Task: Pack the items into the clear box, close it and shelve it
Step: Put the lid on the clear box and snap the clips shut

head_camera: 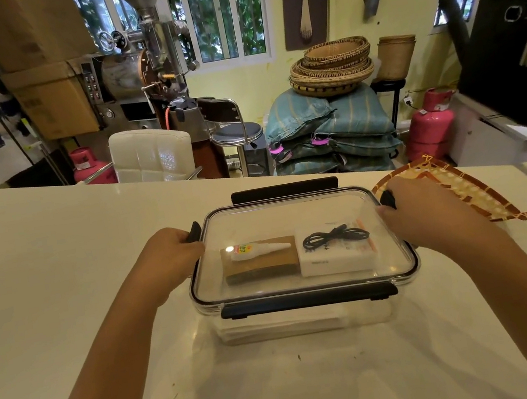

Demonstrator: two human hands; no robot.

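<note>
Pressing in from both sides, the two hands are on the short ends of the clear box (305,296), which sits square in the middle of the white desk (64,300). Nearest the camera, the front latch (309,300) looks folded down over the rim, so I'd guess that side is already locked. The left hand (169,255) is curled around the left side latch (194,232), and the right hand (429,211) is wrapped the same way over the right side latch (388,198). Both are closed onto the clips, probably snapping them down together so the lid (292,218) seats evenly and doesn't rock.

Everything's packed flat under the lid: a small glue bottle (259,249) lying on a brown pad (260,265), and right beside it a white box (337,258) with a coiled black cable (335,238) on top. Nothing pokes up enough to fight the lid.

Further back, the rear latch (285,190) stands flipped up, so that one's not done yet.

Room-wise, the desk is wide open on the left and in front. On the right a woven fan-shaped mat (461,192) lies close to the right hand, worth minding when lifting. No shelf visible from here.
</note>
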